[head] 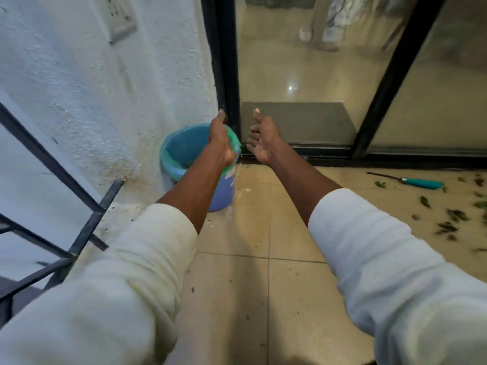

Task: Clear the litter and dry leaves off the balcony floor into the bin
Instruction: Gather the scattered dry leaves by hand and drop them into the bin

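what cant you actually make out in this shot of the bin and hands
- Head view: whether the left hand holds anything over the blue plastic bin with a green liner; only its back shows.
- Bin's contents: hidden by its wall and the left forearm.
- Scattered dry green leaves: the right edge cuts them off.
- Room behind the black-framed glass sliding door: blurred.
- Open, empty right hand: clear.

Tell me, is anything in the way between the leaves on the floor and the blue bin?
Nothing visible blocks the way. The leaves lie on the right side of the tiled floor, and bare tiles run from them to the blue bin in the corner. The teal-handled tool lies near the leaves, off to the side.
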Available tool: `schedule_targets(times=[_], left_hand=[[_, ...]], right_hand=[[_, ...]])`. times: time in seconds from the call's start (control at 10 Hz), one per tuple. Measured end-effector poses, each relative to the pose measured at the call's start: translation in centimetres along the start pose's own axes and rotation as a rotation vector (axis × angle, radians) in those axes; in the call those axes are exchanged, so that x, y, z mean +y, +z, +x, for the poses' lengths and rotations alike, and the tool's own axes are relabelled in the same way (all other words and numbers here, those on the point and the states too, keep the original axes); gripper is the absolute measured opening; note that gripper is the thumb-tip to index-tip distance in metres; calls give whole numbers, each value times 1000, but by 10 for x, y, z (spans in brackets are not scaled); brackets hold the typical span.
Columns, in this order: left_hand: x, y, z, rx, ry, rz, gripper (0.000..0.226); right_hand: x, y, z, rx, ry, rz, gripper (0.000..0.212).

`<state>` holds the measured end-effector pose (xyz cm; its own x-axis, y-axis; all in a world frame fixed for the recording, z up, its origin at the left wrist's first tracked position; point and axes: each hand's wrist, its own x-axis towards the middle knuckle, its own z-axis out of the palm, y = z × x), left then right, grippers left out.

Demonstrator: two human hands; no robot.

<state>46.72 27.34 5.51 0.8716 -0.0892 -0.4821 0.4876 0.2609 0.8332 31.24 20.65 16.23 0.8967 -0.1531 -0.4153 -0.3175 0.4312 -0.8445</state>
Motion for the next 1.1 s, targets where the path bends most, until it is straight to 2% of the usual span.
schedule_targets(times=[0.1, 0.2, 0.3, 0.4, 0.5, 0.6, 0.7, 0.8, 0.9, 1.0, 1.1], left_hand=[[4, 29, -178, -41, 26, 255, 72], [0, 59, -219, -214, 62, 489, 55], [-3, 98, -238, -325, 127, 693, 25], [-10, 131, -243, -385, 204, 793, 12], [-29, 167, -245, -502, 206, 965, 11], [-47, 202, -248, -614, 199, 1048, 26], [-66, 245, -239, -679, 108, 1064, 41], [-89, 277, -225, -672, -16, 907, 34], [-116, 295, -204, -628, -195, 821, 18], [-142, 304, -200, -623, -297, 807, 19], [-161, 317, -197, -618, -386, 802, 22]], right_hand=[[-8, -43, -18, 119, -96, -90, 22], [-18, -83, -40, 256, -109, -103, 17], [-25, -119, -57, 343, -155, -79, 17], [-32, -154, -63, 453, -191, -74, 20], [-42, -193, -82, 557, -165, -85, 19], [-56, -230, -99, 606, -152, -153, 20], [-69, -265, -100, 673, -115, -346, 20], [-78, -303, -88, 728, -12, -509, 13], [-88, -331, -82, 727, 111, -629, 17], [-96, -353, -82, 660, 180, -784, 31], [-85, -372, -82, 662, 165, -928, 26]])
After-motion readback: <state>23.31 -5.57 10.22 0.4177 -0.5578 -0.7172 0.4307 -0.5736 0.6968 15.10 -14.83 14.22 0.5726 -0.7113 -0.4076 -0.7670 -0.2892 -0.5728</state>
